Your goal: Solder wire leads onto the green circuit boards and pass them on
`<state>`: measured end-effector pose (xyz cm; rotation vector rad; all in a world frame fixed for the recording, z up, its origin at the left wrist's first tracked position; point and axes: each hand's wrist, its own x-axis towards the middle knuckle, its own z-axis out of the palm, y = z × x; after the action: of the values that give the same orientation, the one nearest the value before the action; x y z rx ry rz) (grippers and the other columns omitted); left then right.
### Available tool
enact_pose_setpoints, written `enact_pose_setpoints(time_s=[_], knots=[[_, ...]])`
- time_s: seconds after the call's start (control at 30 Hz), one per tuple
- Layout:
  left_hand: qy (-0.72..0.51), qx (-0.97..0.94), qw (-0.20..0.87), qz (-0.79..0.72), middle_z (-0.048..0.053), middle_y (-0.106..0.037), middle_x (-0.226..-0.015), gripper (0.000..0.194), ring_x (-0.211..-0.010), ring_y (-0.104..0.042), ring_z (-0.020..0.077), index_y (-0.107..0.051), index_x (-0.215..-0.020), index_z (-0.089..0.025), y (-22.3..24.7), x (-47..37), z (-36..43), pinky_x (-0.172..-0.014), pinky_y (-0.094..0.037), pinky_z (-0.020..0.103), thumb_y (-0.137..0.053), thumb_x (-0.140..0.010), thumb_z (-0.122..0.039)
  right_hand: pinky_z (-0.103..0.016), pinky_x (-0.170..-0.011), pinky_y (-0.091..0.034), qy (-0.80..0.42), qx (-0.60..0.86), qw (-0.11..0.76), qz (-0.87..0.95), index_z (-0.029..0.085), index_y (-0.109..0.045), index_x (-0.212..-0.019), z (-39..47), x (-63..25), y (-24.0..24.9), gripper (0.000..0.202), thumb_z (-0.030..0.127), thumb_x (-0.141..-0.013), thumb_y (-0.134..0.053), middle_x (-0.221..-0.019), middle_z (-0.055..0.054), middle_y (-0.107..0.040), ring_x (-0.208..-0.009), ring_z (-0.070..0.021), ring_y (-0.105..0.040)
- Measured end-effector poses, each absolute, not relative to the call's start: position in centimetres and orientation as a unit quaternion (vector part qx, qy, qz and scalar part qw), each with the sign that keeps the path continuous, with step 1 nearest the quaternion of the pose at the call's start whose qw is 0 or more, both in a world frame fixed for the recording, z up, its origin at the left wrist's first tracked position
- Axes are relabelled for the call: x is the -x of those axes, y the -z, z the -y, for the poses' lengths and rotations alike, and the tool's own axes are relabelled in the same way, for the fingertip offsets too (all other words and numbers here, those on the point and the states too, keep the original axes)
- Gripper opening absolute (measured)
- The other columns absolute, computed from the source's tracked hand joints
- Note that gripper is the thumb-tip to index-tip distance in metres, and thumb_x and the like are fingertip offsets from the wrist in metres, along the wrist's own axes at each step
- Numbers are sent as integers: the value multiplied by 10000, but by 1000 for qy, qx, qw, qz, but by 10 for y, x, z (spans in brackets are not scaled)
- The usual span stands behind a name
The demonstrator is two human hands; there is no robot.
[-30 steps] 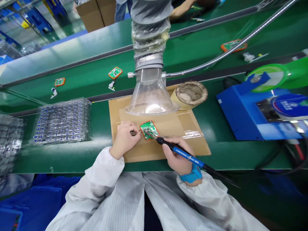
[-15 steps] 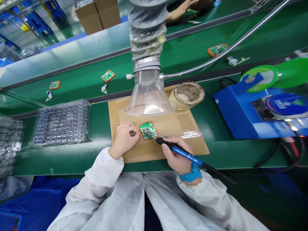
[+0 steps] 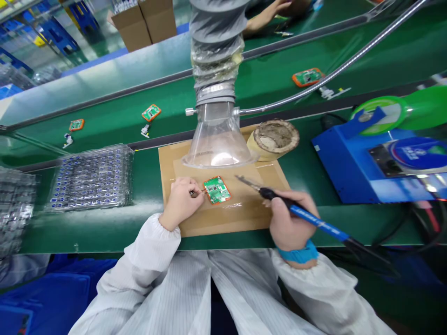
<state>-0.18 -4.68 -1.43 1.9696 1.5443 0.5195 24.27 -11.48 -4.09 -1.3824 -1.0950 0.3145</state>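
Observation:
A green circuit board with an orange rim (image 3: 217,190) lies flat on a cardboard sheet (image 3: 251,218). At its left edge my left hand (image 3: 183,202) is closed in a pinch on a small part, mostly hidden by the fingers, with a thin lead reaching toward the board. My right hand (image 3: 291,218) grips a blue and black soldering iron (image 3: 314,219). The iron's tip points up and left, held apart from the board on its right side.
A clear fume hood (image 3: 220,139) hangs above the cardboard, beside a crusted round pot (image 3: 274,139). Stacked plastic trays (image 3: 92,179) stand left; a blue solder-wire machine (image 3: 345,163) stands right. More boards (image 3: 151,112) lie on the green belt (image 3: 115,121). Another person's hand (image 3: 268,16) works beyond.
My right hand has drawn the soldering iron away from the board, to the right. My left hand stays in place. Boards on the belt have shifted slightly left.

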Motion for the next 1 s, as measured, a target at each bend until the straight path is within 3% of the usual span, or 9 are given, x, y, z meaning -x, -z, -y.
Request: enact_pose_setpoints(time_s=[0.13,0.37,0.53,0.63,0.73,0.83,0.93,1.0], knots=[[-196,-742,288,-573,17,-708,-891,213,-985,-604,222,-632,-649,-206,15,2,46,-953,-440,431,-719,-831,-137,-397,-713,-554,-81,605,656,443,224,-701,-1060,99,-270,37,194,364,-924,-703,-970,-79,-686,-689,-211,-674],[-184,-753,284,-564,22,-699,-903,186,-988,-592,228,-638,-677,-210,13,5,45,-958,-445,438,-728,-833,-162,-507,-954,-583,-81,639,559,522,232,-661,-1222,73,-281,45,319,394,-946,-665,-1162,-110,-712,-1079,-306,-713],[-166,-787,258,-536,48,-665,-987,127,-1029,-567,244,-654,-760,-212,14,9,49,-980,-461,430,-725,-780,-108,-517,-983,-583,-62,633,583,506,236,-660,-1187,90,-270,46,284,378,-941,-670,-1151,-115,-710,-1109,-304,-710],[-173,-783,274,-530,55,-655,-990,139,-1013,-567,236,-631,-731,-208,11,13,51,-976,-475,421,-689,-789,-96,-488,-915,-600,-89,619,598,502,227,-669,-1162,106,-259,48,282,374,-922,-688,-1101,-104,-714,-1008,-291,-734],[-187,-755,351,-521,59,-688,-1022,120,-1025,-604,224,-599,-748,-204,3,21,46,-990,-482,419,-657,-819,-125,-415,-816,-600,-127,613,594,506,226,-690,-1129,114,-250,49,264,352,-899,-718,-1054,-86,-731,-886,-254,-739],[-169,-652,524,-522,71,-733,-1023,129,-1002,-676,203,-567,-769,-200,-9,38,34,-925,-525,374,-645,-870,-219,-375,-755,-585,-135,618,587,505,241,-711,-1117,115,-247,49,254,330,-881,-742,-1022,-70,-747,-836,-238,-731],[-159,-499,661,-537,75,-741,-914,210,-864,-719,178,-560,-776,-189,-20,60,10,-807,-553,316,-704,-860,-317,-371,-736,-574,-151,617,590,498,271,-722,-1125,114,-248,50,271,315,-861,-763,-1017,-58,-752,-826,-242,-728],[-190,-438,665,-574,63,-721,-845,243,-735,-697,143,-561,-772,-176,-26,72,-13,-741,-550,288,-761,-816,-306,-384,-747,-573,-170,612,593,494,291,-728,-1123,114,-249,52,292,305,-838,-785,-1020,-52,-754,-832,-253,-729]])
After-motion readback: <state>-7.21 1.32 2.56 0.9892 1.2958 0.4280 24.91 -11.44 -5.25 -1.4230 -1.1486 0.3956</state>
